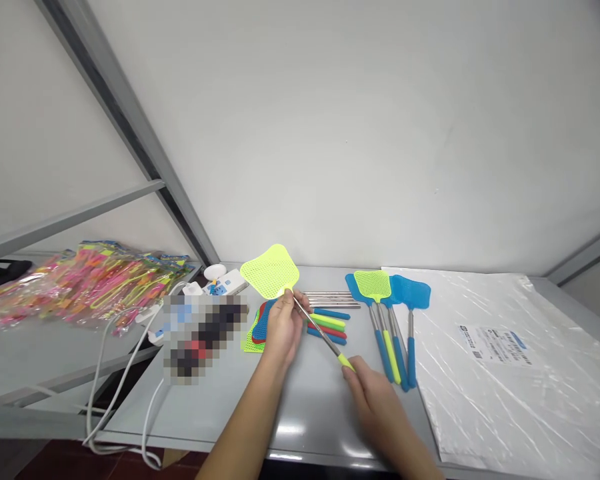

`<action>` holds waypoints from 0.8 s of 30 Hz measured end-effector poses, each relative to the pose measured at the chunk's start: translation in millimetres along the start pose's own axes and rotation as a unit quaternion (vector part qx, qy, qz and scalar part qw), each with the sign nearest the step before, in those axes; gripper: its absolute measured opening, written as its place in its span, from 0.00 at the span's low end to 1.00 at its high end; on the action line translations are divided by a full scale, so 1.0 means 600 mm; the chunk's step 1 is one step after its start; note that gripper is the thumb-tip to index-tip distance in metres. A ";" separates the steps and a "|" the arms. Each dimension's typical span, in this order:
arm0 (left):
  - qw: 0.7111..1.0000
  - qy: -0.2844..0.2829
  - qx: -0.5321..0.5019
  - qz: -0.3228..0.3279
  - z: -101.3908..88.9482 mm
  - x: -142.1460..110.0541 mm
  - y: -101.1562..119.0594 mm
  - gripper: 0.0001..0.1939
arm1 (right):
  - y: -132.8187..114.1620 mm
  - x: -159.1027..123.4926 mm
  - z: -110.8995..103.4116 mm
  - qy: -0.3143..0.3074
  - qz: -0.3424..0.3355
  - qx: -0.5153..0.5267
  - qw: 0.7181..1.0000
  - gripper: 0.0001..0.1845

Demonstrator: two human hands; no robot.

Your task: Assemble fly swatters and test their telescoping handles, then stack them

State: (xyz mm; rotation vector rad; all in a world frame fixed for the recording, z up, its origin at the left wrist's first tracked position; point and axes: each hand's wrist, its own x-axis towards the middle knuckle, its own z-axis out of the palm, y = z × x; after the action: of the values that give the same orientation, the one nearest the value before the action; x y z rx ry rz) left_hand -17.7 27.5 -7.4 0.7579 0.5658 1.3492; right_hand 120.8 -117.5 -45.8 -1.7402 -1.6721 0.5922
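I hold a fly swatter over the grey table. Its neon yellow mesh head tilts up toward the wall. My left hand pinches the metal rod just below the head. My right hand is closed around the yellow handle end. Under my left hand lies a stack of loose swatter heads in blue, red and yellow. Loose rods with coloured grips lie just behind the held rod.
Several finished swatters with blue and yellow heads lie to the right. Beyond them lies a pile of clear plastic bags. White cables and a power strip sit at left. Bagged colourful items fill the neighbouring table.
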 end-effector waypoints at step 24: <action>1.000 0.001 -0.018 0.013 0.068 -0.039 -0.007 0.20 | 0.028 0.003 -0.085 -0.069 0.021 -0.013 0.997 0.20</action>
State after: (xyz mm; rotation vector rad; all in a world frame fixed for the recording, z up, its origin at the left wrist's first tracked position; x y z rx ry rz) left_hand 12.1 -2.4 14.0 0.7357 0.5336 1.3816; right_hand 168.8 -122.2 -22.3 -1.7929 -1.7470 0.7284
